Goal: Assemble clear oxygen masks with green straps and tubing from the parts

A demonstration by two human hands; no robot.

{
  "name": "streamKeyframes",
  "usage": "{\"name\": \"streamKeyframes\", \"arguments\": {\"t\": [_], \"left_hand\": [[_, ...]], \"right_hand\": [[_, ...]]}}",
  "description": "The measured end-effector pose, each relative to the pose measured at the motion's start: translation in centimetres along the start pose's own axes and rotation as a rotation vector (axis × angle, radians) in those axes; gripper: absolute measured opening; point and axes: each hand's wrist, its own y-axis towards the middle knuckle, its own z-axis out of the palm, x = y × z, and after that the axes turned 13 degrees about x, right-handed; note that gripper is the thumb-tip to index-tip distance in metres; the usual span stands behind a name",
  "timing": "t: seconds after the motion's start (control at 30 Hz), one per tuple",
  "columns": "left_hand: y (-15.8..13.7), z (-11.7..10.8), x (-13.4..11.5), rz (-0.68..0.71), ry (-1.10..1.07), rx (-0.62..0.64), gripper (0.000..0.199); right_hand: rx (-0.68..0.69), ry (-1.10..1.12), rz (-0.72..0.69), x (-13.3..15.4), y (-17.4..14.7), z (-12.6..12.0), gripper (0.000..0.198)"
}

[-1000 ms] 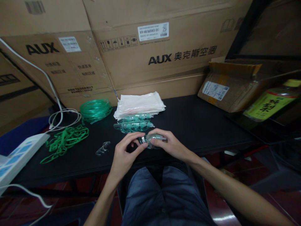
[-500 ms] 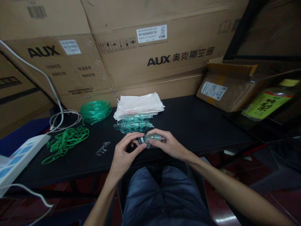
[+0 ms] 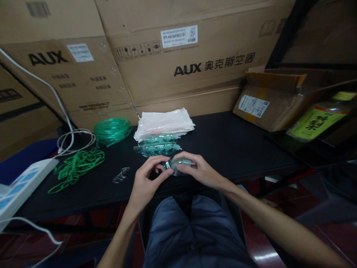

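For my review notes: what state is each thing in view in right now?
Left hand: fingers closed on the plastic piece
Right hand: gripping its other end
Plastic piece: held between both hands
Green tubing: coiled
Green straps: tangled
White packets: stacked
Small clear bits: loose
Bottle: capped
Small cardboard box: top flap raised

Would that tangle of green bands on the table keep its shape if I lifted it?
Probably not: the green bands look thin and lie in loose, crossing loops, so they should hang floppy. Lifting one would likely drag others, since they overlap.
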Motion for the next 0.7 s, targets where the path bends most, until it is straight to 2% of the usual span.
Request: {"name": "streamKeyframes", "arguments": {"t": [0.7], "left_hand": [[-0.11,0.04,0.14,0.048,0.045,-0.037,0.027]], "right_hand": [[0.033,0.077,-0.083,-0.04,-0.06,-0.10,0.021]]}}
